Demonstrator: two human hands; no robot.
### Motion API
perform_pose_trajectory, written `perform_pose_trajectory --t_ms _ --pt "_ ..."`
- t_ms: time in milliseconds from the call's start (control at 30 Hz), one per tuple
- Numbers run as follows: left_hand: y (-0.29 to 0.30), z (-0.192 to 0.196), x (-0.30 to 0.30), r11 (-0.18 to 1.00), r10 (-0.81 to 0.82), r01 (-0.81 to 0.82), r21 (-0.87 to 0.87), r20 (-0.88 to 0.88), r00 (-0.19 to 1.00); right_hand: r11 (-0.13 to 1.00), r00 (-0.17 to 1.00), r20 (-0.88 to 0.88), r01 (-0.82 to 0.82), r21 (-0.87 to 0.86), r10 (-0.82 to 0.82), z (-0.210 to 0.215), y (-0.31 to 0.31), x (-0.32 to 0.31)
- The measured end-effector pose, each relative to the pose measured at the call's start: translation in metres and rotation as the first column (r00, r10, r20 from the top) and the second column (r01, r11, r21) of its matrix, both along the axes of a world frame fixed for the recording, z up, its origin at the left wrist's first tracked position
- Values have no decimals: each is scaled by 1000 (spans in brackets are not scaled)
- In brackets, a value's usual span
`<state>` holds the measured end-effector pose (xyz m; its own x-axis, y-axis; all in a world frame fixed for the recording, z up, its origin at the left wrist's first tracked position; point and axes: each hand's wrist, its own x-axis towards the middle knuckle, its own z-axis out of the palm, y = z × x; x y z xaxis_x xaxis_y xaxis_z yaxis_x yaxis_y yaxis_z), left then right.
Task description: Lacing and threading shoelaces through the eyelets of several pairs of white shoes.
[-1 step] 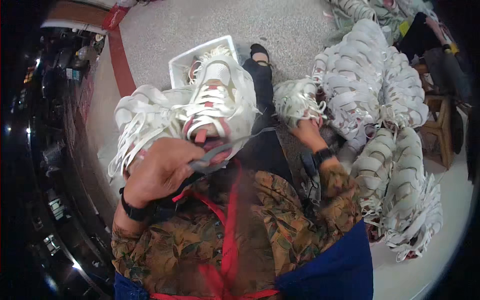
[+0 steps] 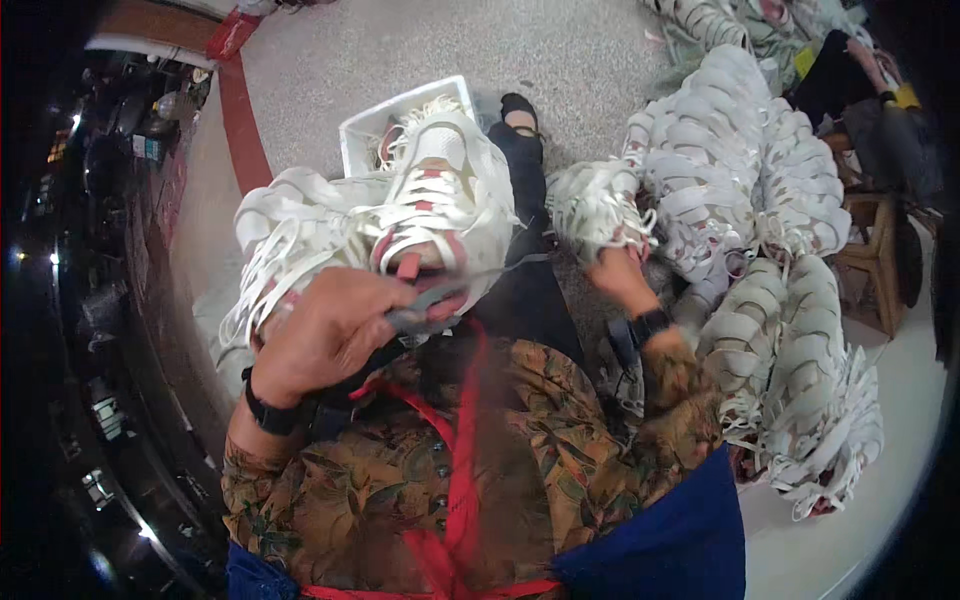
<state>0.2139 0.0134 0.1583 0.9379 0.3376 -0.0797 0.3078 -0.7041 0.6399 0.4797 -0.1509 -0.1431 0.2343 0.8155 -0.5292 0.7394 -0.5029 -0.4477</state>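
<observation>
My left hand (image 2: 330, 330) is closed, its fingers pinched on a narrow grey strip (image 2: 435, 296). The strip runs past the opening of a white sneaker (image 2: 440, 195) with pink lining and loose white laces, and its far part thins out toward the right. Another white lace-up sneaker (image 2: 290, 225) lies to the left, partly behind my left hand. Off to the right, my right hand (image 2: 622, 278) is closed at the pink-lined end of a white sneaker (image 2: 597, 205); its fingertips are partly hidden by the shoe and laces.
A white box (image 2: 362, 140) with shoes in it stands beyond the sneakers. Long nested stacks of white shoes (image 2: 710, 150) and more stacks (image 2: 800, 350) fill the right side. A wooden stool (image 2: 875, 260) and another person (image 2: 895, 140) are at far right. Dark clutter (image 2: 120, 200) lines the left.
My right hand and the sneaker at it have shifted very slightly. The grey strip's position differs a little near my left hand, which stays closed on it.
</observation>
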Motion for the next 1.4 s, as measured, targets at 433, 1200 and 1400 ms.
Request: perform_pose_trajectory --t_ms 433,1200,1400 --pt "-5 3 -21 798 245 -137 -587 109 963 459 300 -835 886 64 -462 281 -95 -93" --pt "-16 -18 -28 771 -250 352 -530 256 934 900 640 -638 -366 237 429 271 -12 -107" --pt "-14 -29 -21 771 56 199 -604 376 925 889 860 -330 -254 381 388 294 -15 -116"
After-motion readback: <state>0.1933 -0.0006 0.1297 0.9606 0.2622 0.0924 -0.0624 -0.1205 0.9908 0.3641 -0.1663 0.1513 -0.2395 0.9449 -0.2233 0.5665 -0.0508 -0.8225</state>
